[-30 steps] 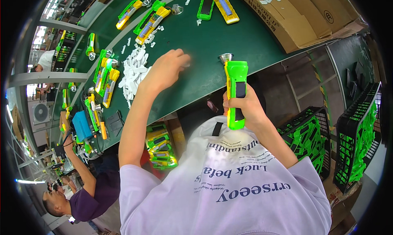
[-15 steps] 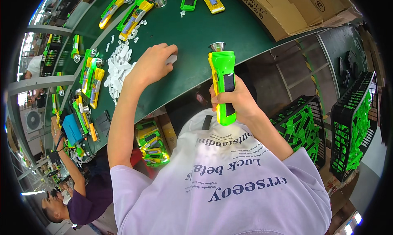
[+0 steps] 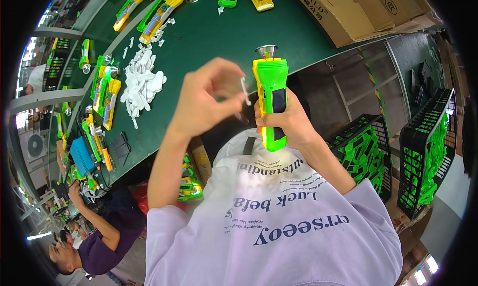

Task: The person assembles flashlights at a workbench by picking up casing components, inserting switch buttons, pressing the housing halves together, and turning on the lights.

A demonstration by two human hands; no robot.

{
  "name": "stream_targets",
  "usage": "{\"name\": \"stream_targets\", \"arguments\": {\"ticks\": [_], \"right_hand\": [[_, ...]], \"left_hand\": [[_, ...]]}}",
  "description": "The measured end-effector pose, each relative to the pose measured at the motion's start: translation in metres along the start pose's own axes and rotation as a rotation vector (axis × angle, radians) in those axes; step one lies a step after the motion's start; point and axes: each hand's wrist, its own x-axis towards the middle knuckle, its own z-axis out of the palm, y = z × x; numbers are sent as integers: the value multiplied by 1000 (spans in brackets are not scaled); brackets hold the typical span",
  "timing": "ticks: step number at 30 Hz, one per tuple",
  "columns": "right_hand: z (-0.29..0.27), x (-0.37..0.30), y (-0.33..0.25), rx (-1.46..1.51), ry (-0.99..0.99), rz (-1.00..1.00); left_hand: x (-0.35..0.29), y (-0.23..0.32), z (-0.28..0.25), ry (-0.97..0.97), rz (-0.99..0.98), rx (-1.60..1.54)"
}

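My right hand (image 3: 290, 119) is wrapped round a green and yellow flashlight (image 3: 273, 81), held upright with its silver reflector cup at the top. A dark panel shows on the green side. Just to its left, my left hand (image 3: 206, 99) pinches a small white plastic piece (image 3: 245, 90) between thumb and fingers, apart from the flashlight. Motion blurs this hand a little. A heap of white plastic pieces (image 3: 142, 81) lies on the green table (image 3: 199, 42) beyond my left forearm.
Opened flashlight halves (image 3: 162, 17) lie along the table's far left side. A cardboard box (image 3: 363, 14) stands at the far right. Black crates (image 3: 425, 151) of green parts are on my right. A co-worker (image 3: 107, 236) sits at the left, near a blue device (image 3: 85, 155).
My left hand has lifted off the table and come right, toward the flashlight, bringing the white piece with it. My right hand keeps the flashlight almost in place.
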Motion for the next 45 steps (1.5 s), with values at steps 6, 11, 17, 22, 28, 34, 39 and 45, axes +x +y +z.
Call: {"name": "stream_targets", "arguments": {"ticks": [6, 11, 17, 22, 28, 34, 39, 45], "right_hand": [[8, 0, -3, -49, 18, -45], [3, 4, 7, -107, 1, -109], [2, 5, 12, -101, -10, -173], [3, 4, 7, -140, -73, -74], [9, 2, 22, -559, 169, -107], [12, -2, 34, -734, 171, -261], [17, -3, 28, -750, 127, -184], [14, 1, 39, -841, 180, -296]], "left_hand": [[-15, 4, 29, 109, -118, -111], [-20, 4, 44, 207, -187, -56], [-29, -8, 62, 312, -34, 189], [-30, -20, 74, 503, -66, -154], [-22, -23, 76, 571, -125, -104], [-24, -27, 77, 569, -114, -78], [-16, -32, 70, 568, -106, -228], [-13, -29, 78, 668, -31, -75]]}}
